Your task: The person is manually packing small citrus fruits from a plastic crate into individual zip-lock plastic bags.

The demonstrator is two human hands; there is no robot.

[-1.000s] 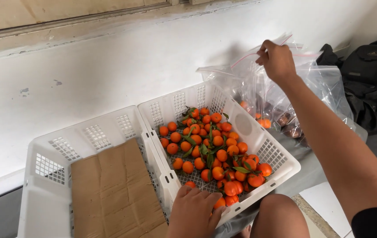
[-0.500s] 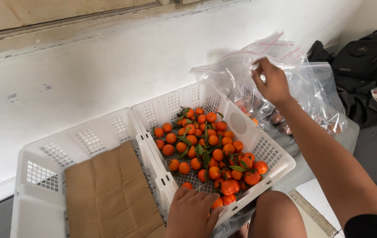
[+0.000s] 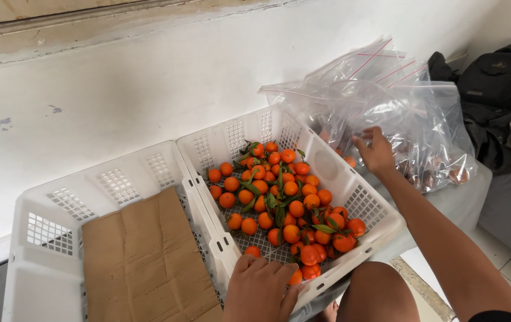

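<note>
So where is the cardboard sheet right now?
The cardboard sheet lies flat in the left white crate, lower left of the head view, beside the crate of oranges.
</note>
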